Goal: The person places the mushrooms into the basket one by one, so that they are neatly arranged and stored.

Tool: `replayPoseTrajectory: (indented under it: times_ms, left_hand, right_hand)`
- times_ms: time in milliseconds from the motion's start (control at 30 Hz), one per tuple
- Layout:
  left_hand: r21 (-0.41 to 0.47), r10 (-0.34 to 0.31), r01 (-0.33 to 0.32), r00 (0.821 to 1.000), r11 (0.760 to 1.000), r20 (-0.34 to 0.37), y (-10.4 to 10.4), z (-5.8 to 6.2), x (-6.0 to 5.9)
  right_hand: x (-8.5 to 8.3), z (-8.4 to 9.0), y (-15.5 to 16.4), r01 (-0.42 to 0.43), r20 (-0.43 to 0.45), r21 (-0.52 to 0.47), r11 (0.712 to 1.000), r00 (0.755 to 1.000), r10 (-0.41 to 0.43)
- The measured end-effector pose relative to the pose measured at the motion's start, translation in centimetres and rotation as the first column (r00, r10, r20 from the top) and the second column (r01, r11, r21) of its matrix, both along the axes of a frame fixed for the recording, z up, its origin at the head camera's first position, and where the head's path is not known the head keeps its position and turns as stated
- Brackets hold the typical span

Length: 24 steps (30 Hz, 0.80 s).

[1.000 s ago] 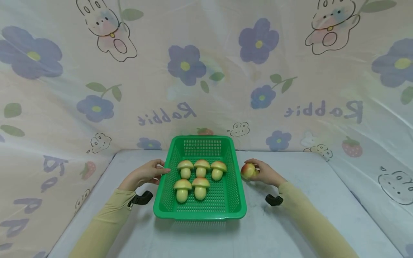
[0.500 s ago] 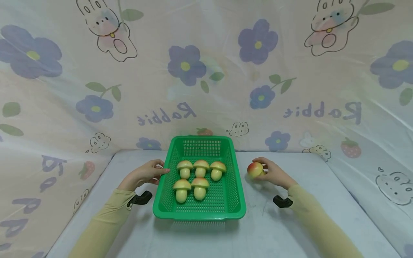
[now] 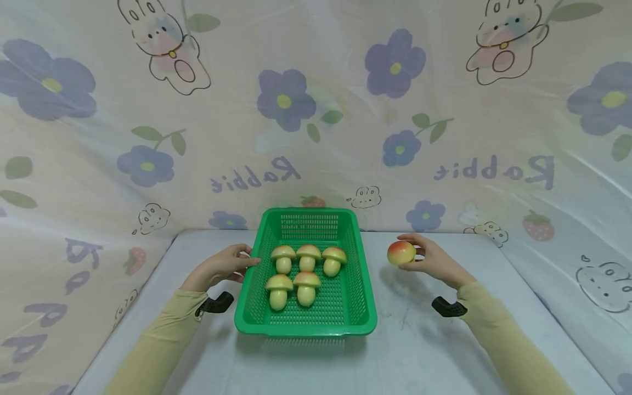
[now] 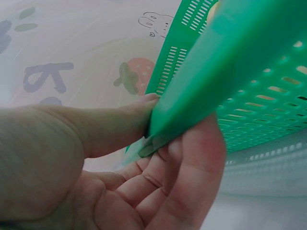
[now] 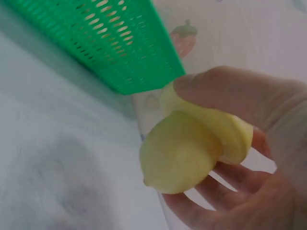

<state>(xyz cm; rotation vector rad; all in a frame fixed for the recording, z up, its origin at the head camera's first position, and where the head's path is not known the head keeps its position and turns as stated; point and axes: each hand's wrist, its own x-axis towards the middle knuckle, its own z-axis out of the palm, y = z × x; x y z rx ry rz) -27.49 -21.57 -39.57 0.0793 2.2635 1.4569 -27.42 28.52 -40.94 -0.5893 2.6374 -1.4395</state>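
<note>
My table [image 3: 419,351] is a pale grey, scuffed top, hemmed in by printed cloth on the left, right and far sides. Directly on it, middle and slightly left, sits my green basket [image 3: 306,328], its near rim towards me.

A: What colours are showing at the twelve o'clock end of the table [image 3: 419,351]?
B: A bright green basket [image 3: 362,296], with yellow-and-red mushrooms [image 3: 306,288] sitting in it.
A: And behind?
B: A cream curtain [image 3: 316,109] is showing purple flowers, rabbits and strawberries; the sleeves [image 3: 498,334] are looking pale yellow.
</note>
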Motion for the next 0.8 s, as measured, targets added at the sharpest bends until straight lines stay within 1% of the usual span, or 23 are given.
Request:
replayPoseTrajectory:
  times_ms: [167, 300, 500, 700, 800]
  left_hand:
    - [0.004, 0.004, -0.004, 1.000, 1.000, 0.007, 0.0, 0.0, 0.0]
    - [0.006, 0.003, -0.003, 1.000, 1.000, 0.008, 0.0, 0.1, 0.0]
    - [0.001, -0.001, 0.001, 1.000, 1.000, 0.003, 0.2, 0.1, 0.1]
    - [-0.001, 0.009, -0.009, 1.000, 1.000, 0.005, 0.1, 0.0, 0.1]
    - [-0.001, 0.012, -0.012, 1.000, 1.000, 0.007, 0.0, -0.1, 0.1]
  right_hand:
    - [0.4, 0.7, -0.1, -0.003, 0.039, -0.030, 1.000, 0.999, 0.004]
    - [0.6, 1.1, -0.3, -0.022, 0.066, -0.059, 0.998, 0.998, 0.026]
    - [0.9, 2.0, -0.9, -0.076, 0.079, -0.099, 0.992, 0.993, 0.084]
    - [1.1, 2.5, -1.7, -0.106, 0.073, -0.125, 0.987, 0.991, 0.115]
    - [1.2, 2.7, -2.4, -0.122, 0.084, -0.148, 0.981, 0.987, 0.135]
